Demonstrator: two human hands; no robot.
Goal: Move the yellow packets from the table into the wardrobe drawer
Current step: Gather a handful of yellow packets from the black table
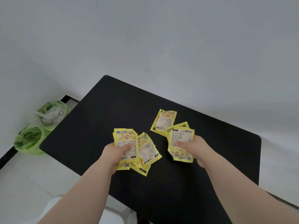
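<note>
Left grip (116, 152) clutches a fan of yellow packets (126, 139), thumb on top; right grip (195, 147) grasps a smaller bunch (181, 139). Both are over the black counter (113, 107), where a lone packet (163, 122) lies just beyond. Green bags (30, 139) sit on the floor, left.

Left of the black counter (113, 110), two green plastic bags (30, 139) sit on the pale floor (24, 183), with a dark baseboard strip (6, 158) farther left.
</note>
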